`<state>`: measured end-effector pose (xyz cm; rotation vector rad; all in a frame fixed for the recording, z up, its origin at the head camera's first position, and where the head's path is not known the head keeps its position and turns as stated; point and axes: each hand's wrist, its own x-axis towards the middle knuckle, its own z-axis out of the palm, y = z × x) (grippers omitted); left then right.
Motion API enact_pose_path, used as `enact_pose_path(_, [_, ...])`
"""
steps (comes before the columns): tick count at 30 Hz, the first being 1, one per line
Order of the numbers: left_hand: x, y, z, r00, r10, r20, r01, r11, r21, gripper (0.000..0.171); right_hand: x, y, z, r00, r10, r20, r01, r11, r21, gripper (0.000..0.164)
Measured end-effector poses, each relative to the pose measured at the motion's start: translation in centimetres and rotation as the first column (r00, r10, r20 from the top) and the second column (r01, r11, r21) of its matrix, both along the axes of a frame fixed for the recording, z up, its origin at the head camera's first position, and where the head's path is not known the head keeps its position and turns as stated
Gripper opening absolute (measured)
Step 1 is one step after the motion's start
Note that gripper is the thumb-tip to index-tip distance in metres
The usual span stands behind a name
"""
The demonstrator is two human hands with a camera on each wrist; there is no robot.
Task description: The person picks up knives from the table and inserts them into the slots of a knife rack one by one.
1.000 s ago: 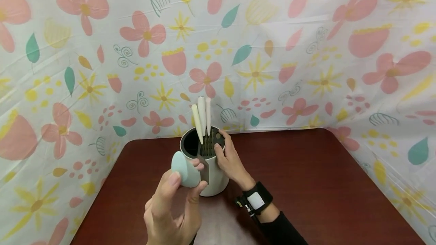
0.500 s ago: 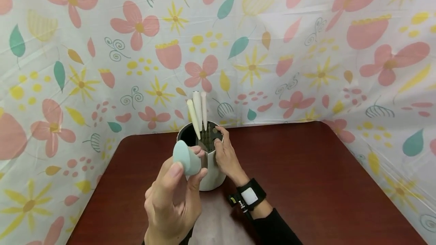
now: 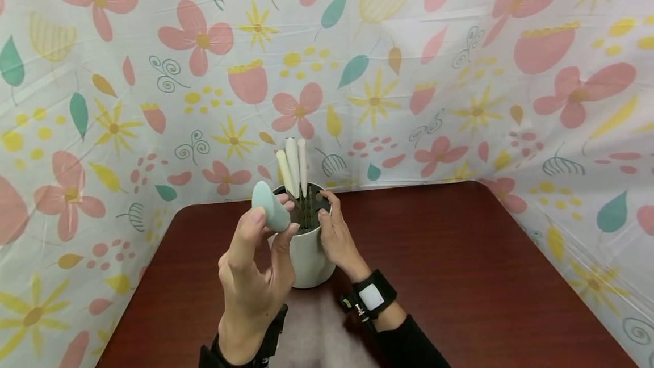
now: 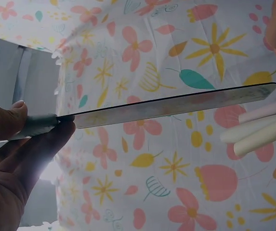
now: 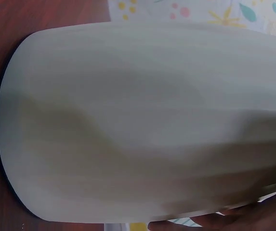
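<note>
My left hand (image 3: 255, 266) pinches the mint-green handle of a flat-bladed knife (image 3: 269, 207) so its blade hangs over the slots. My right hand (image 3: 334, 231) wraps the white round knife holder (image 3: 306, 251) to steady it on the dark red counter (image 3: 460, 266); three pale handles (image 3: 292, 163) stick up just past my fingers.

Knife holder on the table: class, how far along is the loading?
Done: three pale-handled knives stand in the holder. In hand: the left hand grips a green-handled knife above the rim; the right hand steadies the holder. Left: that knife is not yet slotted.
</note>
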<state>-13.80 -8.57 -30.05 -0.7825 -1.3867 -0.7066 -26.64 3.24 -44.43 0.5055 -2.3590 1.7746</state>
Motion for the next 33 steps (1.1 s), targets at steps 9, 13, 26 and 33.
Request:
enact_pose_path(9, [-0.8, 0.1, -0.1, 1.000, -0.018, 0.020, 0.019, 1.000, -0.018, 0.036, 0.1, 0.2, -0.2, 1.000, 0.018, 0.006, -0.018, 1.000, -0.005, 0.045])
enact_pose_path(13, [-1.0, 0.0, -0.1, 0.998, -0.007, 0.061, 0.009, 0.999, -0.038, 0.038, 0.0, 0.3, -0.3, 1.000, 0.025, 0.008, -0.025, 1.000, -0.007, 0.046])
enact_pose_path(26, [-1.9, -0.2, -1.1, 0.987, 0.081, 0.142, -0.069, 0.994, -0.086, 0.045, 0.3, 0.2, -0.4, 0.999, 0.027, -0.028, -0.027, 1.000, 0.005, 0.046])
enact_pose_path(33, [-2.4, -0.3, -1.5, 0.985, 0.086, 0.149, -0.070, 0.992, -0.108, 0.047, 0.2, 0.2, -0.2, 0.998, 0.032, -0.045, -0.032, 0.999, -0.002, 0.044])
